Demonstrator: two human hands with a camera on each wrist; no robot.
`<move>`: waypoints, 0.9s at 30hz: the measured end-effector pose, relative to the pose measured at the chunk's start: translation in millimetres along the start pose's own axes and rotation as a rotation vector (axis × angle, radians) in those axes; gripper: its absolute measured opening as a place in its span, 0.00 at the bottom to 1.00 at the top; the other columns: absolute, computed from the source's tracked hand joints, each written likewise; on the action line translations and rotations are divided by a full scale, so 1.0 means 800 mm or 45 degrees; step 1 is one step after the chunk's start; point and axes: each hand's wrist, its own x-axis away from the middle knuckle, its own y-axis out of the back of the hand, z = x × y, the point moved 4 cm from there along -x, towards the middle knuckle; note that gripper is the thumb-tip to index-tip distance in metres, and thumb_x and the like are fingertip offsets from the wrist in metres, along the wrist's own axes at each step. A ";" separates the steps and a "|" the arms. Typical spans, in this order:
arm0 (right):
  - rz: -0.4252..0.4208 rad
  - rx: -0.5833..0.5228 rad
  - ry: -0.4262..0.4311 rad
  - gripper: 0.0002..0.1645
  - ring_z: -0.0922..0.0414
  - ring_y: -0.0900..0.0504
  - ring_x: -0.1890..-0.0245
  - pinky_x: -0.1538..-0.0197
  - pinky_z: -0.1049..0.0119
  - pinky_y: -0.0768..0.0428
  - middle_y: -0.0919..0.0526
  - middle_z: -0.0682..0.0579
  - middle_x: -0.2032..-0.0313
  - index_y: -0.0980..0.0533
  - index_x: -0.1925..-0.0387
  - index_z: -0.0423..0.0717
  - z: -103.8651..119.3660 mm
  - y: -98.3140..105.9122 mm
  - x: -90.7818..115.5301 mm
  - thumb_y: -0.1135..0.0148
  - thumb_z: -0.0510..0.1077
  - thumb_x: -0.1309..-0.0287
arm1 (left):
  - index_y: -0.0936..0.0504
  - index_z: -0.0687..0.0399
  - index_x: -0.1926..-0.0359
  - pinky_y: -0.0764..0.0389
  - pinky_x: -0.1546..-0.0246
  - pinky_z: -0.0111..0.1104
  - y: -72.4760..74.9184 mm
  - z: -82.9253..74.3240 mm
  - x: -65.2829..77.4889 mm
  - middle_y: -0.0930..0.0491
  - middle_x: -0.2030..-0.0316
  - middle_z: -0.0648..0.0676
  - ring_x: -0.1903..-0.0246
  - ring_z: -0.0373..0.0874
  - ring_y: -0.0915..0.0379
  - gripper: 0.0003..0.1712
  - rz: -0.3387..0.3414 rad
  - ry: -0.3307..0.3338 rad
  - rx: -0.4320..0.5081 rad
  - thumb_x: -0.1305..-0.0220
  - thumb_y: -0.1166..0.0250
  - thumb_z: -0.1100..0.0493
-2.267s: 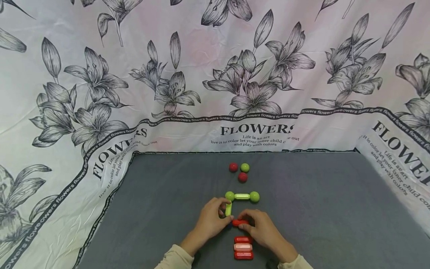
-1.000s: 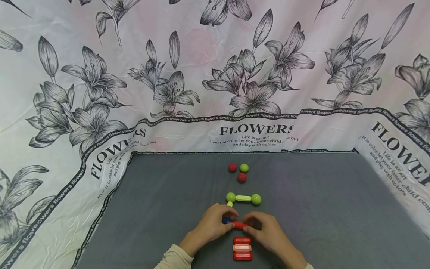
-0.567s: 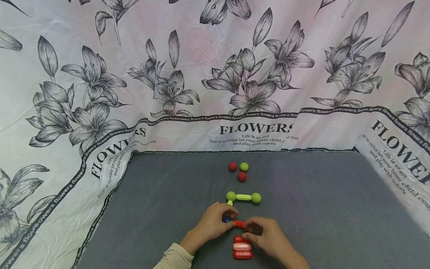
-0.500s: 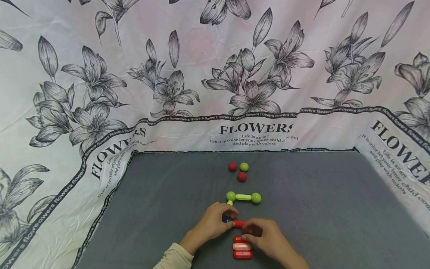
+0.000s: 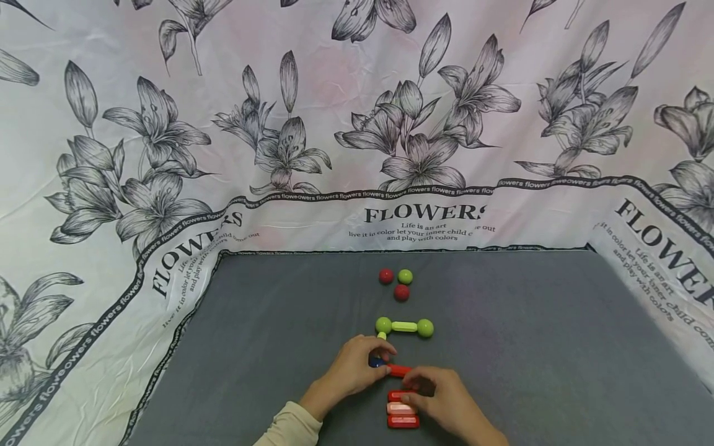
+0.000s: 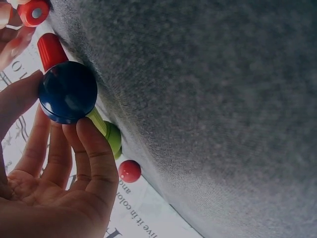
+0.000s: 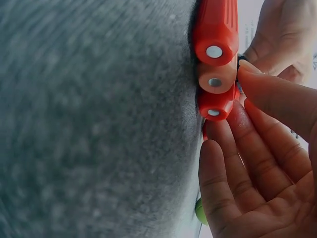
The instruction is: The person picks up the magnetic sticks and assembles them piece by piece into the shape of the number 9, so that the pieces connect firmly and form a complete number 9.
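Right hand (image 5: 443,393) is being held with thumb and fingers parted, nothing gripped, nearer than the left hand (image 5: 354,367) to the row of rods (image 5: 396,409). At the right hand's nine o'clock, the row's farthest red rod (image 5: 395,395) is lying, long axis running three-to-nine. A joined red rod (image 5: 398,370) is being pointed toward four o'clock from the blue ball (image 6: 68,91), being pinched by the left.

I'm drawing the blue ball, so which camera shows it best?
Left wrist view: the blue ball is big, mostly uncovered. Head view: small, partly hidden by the left hand. Right wrist view: perhaps a dark sliver.
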 end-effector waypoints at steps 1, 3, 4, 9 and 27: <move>0.000 0.006 0.002 0.15 0.69 0.18 0.65 0.62 0.72 0.20 0.13 0.56 0.62 0.16 0.60 0.50 0.000 0.000 0.000 0.24 0.48 0.48 | 0.12 0.44 0.56 0.29 0.62 0.25 0.000 0.000 0.000 0.15 0.67 0.42 0.66 0.31 0.30 0.14 0.000 0.003 0.003 0.45 0.24 0.59; -0.004 0.020 0.005 0.14 0.69 0.18 0.64 0.62 0.72 0.20 0.12 0.56 0.62 0.16 0.60 0.50 -0.001 0.001 -0.001 0.24 0.46 0.49 | 0.12 0.44 0.56 0.29 0.61 0.25 0.000 0.000 0.000 0.15 0.67 0.42 0.66 0.31 0.30 0.14 0.003 0.009 0.006 0.45 0.24 0.59; -0.007 0.026 0.004 0.14 0.69 0.18 0.65 0.62 0.73 0.20 0.12 0.56 0.62 0.16 0.60 0.50 -0.001 0.001 -0.001 0.24 0.46 0.49 | 0.12 0.44 0.56 0.29 0.61 0.25 0.000 0.000 0.000 0.15 0.67 0.42 0.66 0.31 0.29 0.14 0.002 0.008 0.008 0.45 0.24 0.59; -0.023 0.044 0.008 0.13 0.70 0.18 0.65 0.62 0.73 0.20 0.12 0.57 0.63 0.16 0.61 0.50 -0.002 0.001 -0.002 0.23 0.45 0.49 | 0.12 0.44 0.56 0.29 0.62 0.26 0.000 0.000 0.000 0.15 0.67 0.42 0.66 0.32 0.29 0.14 -0.003 0.001 0.007 0.45 0.24 0.59; -0.024 0.106 0.013 0.13 0.68 0.18 0.64 0.62 0.72 0.20 0.13 0.55 0.60 0.17 0.60 0.49 -0.005 0.003 -0.003 0.25 0.41 0.48 | 0.13 0.43 0.55 0.29 0.62 0.26 0.000 0.001 -0.001 0.15 0.68 0.42 0.65 0.33 0.28 0.15 0.021 0.029 0.029 0.45 0.24 0.60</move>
